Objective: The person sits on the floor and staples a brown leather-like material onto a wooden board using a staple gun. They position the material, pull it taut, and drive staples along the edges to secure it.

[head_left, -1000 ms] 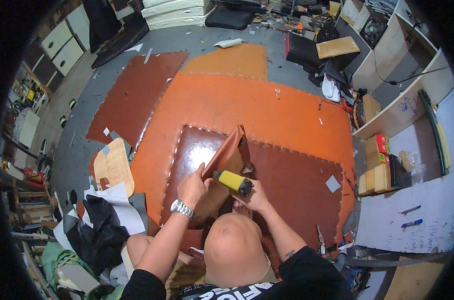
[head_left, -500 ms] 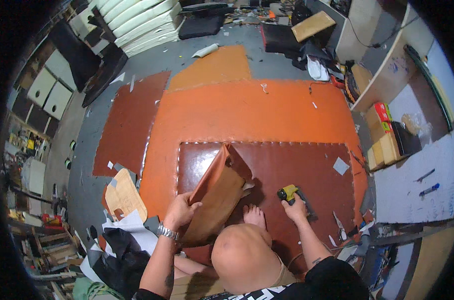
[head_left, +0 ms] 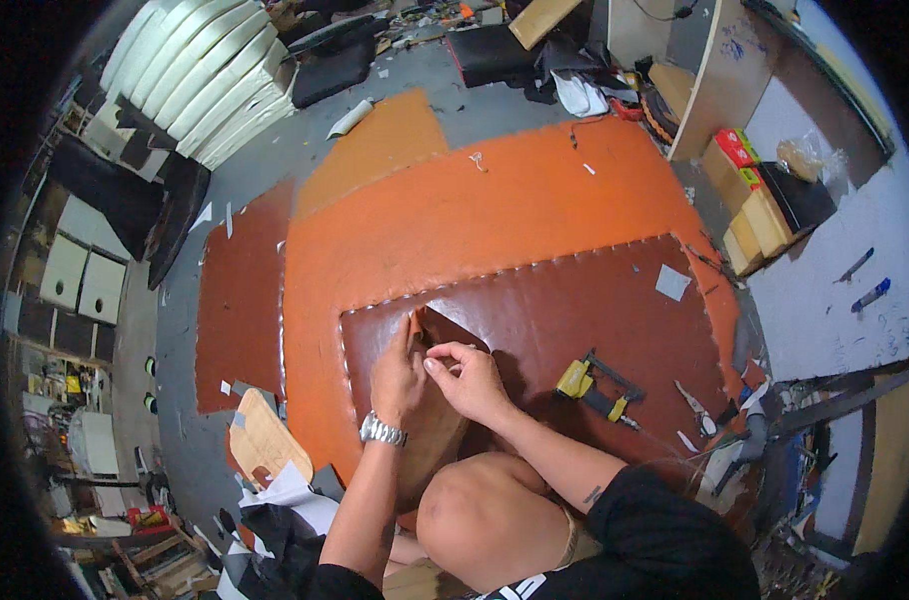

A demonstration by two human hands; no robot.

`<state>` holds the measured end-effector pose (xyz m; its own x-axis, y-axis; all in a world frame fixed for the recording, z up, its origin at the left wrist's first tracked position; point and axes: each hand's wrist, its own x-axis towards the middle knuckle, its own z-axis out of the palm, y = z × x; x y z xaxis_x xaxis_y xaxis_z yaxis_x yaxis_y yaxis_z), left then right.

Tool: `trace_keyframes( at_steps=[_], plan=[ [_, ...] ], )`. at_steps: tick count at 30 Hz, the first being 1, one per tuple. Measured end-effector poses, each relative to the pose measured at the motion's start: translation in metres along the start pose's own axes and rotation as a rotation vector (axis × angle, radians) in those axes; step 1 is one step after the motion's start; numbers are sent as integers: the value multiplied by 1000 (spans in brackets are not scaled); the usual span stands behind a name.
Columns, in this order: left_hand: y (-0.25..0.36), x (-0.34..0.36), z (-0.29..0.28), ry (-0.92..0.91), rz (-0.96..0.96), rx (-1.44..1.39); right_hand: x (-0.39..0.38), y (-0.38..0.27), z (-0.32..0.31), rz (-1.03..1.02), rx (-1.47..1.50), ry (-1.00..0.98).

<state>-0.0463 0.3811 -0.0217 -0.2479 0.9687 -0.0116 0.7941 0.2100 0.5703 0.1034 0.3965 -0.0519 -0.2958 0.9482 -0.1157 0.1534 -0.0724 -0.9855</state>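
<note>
My left hand (head_left: 400, 375), with a metal watch at its wrist, grips an upholstery piece (head_left: 437, 435) by its far end. The piece has a brown leather-like cover and a tan side and leans up in front of my knee. Close beside that grip, my right hand (head_left: 467, 378) is closed in a pinch against the piece's upper part. Whatever its fingertips hold is too small to make out. A yellow and black staple gun (head_left: 578, 380) lies on the dark brown leather-like sheet (head_left: 565, 290), to the right of my right hand.
An orange sheet (head_left: 395, 235) spreads under the brown one. Scissors (head_left: 697, 408) lie right of the staple gun. A tan board (head_left: 270, 435) and black and white scraps (head_left: 295, 495) lie at left. White padded panels (head_left: 205, 75) are stacked far left; cardboard boxes (head_left: 765, 225) stand at right.
My right hand has let go of the staple gun, now lying on the brown sheet, and has moved left to the upholstery piece beside my left hand. The whole view has turned slightly.
</note>
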Motion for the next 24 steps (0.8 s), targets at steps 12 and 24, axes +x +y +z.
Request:
trace_keyframes(
  at_steps=[12, 24],
  plan=[
    [-5, -15, 10, 224, 204, -167, 49, -8, 17, 213, -66, -130],
    [-7, -11, -2, 71, 82, -21, 56, 24, 36, 102, 122, -154]
  ],
)
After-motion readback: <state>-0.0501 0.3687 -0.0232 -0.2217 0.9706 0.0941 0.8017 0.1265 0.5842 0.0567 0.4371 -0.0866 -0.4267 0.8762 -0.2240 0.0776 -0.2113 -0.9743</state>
